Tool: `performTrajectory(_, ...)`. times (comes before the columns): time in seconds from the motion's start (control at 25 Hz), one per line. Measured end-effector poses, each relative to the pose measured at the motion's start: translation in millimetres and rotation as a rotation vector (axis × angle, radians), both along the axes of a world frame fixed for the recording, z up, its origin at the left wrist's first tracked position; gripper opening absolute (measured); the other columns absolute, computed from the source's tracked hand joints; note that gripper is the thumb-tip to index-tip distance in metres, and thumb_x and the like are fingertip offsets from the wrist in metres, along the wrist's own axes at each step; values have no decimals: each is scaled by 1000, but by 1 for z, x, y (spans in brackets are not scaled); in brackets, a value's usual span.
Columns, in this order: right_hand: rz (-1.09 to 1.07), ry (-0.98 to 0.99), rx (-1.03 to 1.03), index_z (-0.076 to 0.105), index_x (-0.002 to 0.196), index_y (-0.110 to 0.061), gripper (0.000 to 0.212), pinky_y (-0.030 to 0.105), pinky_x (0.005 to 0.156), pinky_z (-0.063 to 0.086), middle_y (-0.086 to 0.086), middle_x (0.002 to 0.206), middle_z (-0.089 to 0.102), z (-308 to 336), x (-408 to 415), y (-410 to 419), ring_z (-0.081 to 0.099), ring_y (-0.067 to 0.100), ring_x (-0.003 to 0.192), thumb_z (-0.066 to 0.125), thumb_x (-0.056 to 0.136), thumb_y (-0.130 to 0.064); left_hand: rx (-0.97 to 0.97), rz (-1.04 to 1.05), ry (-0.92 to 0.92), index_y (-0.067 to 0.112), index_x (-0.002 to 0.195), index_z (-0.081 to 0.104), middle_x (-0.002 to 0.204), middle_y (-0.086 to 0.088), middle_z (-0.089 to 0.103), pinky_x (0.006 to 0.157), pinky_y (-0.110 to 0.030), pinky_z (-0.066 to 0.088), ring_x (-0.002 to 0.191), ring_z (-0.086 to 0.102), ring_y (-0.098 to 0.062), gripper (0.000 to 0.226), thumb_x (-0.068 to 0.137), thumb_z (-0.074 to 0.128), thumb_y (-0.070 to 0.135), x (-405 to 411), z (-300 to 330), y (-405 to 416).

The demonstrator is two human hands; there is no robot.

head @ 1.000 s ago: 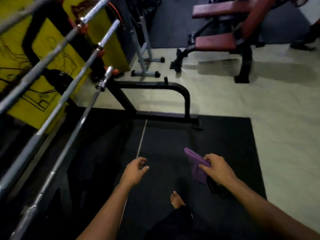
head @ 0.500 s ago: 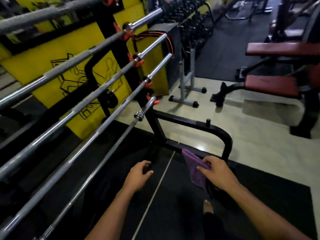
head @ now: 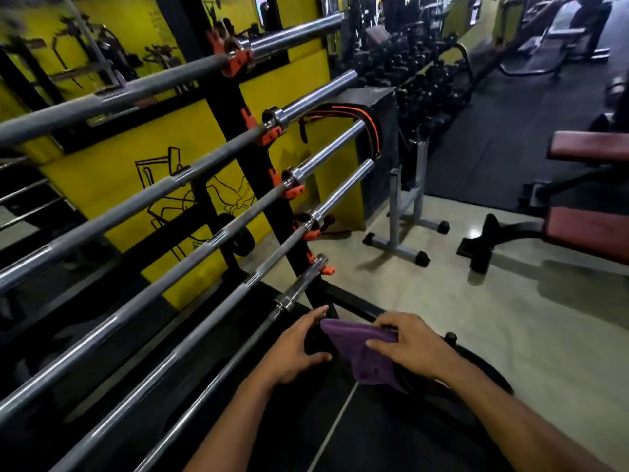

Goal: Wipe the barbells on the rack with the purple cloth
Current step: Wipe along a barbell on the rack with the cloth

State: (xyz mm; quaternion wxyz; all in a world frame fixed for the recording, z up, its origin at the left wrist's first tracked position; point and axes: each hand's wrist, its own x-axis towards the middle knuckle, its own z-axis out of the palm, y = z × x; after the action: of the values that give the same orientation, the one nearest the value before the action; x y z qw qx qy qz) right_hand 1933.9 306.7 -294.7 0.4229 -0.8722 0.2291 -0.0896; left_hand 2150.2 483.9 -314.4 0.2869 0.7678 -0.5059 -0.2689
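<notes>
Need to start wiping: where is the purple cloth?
Low centre of the head view: purple cloth in the right hand, beside the left hand, below the lowest barbell.

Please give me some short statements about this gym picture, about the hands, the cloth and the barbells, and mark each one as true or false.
1. The right hand holds the purple cloth. True.
2. The cloth is pressed against the top barbell. False: it is low, in front of the person, touching no bar in this view.
3. The left hand is beside the cloth, fingers spread near its edge. True.
4. The barbells lie flat on the floor. False: they rest on the rack, one above another, on orange hooks.
5. The wall panel behind the rack is yellow. True.
6. The bench at the right has blue pads. False: they look dark red.
</notes>
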Motion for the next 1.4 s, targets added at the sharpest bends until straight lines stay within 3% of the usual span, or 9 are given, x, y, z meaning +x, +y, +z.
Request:
performTrajectory(0.16,-6,-87,78,70,87,-33,12,38,76,56,-8,85,69,10,41,-43,65,8,80,73,85,-44,-149,35,120,28,114,64,109,16,68,96,-27,50,107,62,0,24,92,70,21,19,22,-48)
performTrajectory(0.28,-102,-178,156,71,86,-32,7,40,75,57,-6,83,71,14,71,-68,67,10,78,77,86,-35,-207,82,178,22,104,64,100,13,68,84,-18,47,96,63,-1,7,97,64,20,43,40,-71)
performTrajectory(0.36,-116,-200,174,68,94,-32,12,41,77,58,-6,88,71,16,93,-85,68,9,81,78,86,-30,-220,93,189,29,109,63,105,17,68,85,-17,47,101,63,0,10,99,60,30,63,47,-89)
performTrajectory(0.48,0,-131,213,54,115,-37,37,34,75,62,-9,106,65,33,129,-106,70,7,92,75,88,-23,-264,85,239,26,112,61,109,8,69,94,-32,50,105,64,-10,16,101,56,36,97,58,-120)
performTrajectory(0.6,84,23,196,51,126,-41,44,27,77,61,-12,112,66,57,165,-126,69,2,95,74,88,-41,-285,50,170,29,115,59,107,6,68,95,-44,51,102,65,-12,20,101,54,42,124,71,-151)
performTrajectory(0.8,-31,-107,340,69,107,-29,16,34,75,60,-5,94,76,88,214,-165,74,15,82,65,96,-39,-317,28,37,39,119,60,106,13,68,83,-33,58,96,67,-4,23,98,61,30,185,111,-210)
performTrajectory(0.96,-312,-315,475,71,108,-23,17,41,81,61,2,94,78,108,244,-208,75,23,85,67,95,-34,-347,37,-173,35,132,57,122,17,64,90,-25,54,109,60,5,37,96,64,28,231,154,-261)
performTrajectory(1.2,-502,-369,530,67,108,-14,21,34,70,54,10,91,71,110,303,-299,68,25,78,69,93,-28,-182,-39,-408,27,149,41,148,7,46,102,-25,40,129,49,-10,55,98,61,31,279,176,-359)
performTrajectory(1.4,-546,-324,524,61,89,-26,12,48,90,55,11,96,68,88,343,-358,66,29,89,68,93,-35,-44,-67,-524,23,153,33,157,3,36,114,-37,38,138,43,-18,59,100,56,26,302,157,-426)
